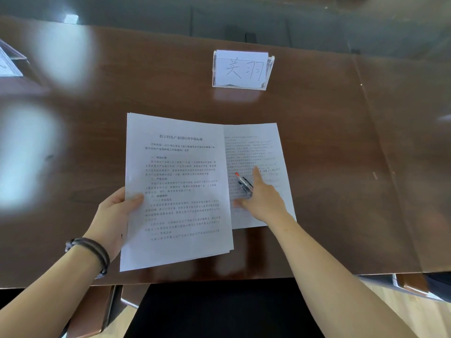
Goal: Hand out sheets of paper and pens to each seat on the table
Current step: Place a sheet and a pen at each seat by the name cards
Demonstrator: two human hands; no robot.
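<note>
My left hand (114, 215) grips a stack of printed sheets (178, 191) by its left edge, thumb on top, and holds it just above the brown table (341, 142). A single printed sheet (258, 147) lies flat on the table to the right, partly covered by the stack. My right hand (266, 201) rests on that sheet with the index finger stretched out and pressing the paper. Its other fingers curl round a few pens (244, 182), dark-bodied, one with a red tip, which stick out toward the upper left.
A clear acrylic name card holder (242, 69) with handwritten characters stands behind the sheet. A second holder (9, 62) shows at the far left edge. A black chair seat (219, 311) sits below the table's near edge. Bright reflections lie on the table's left side.
</note>
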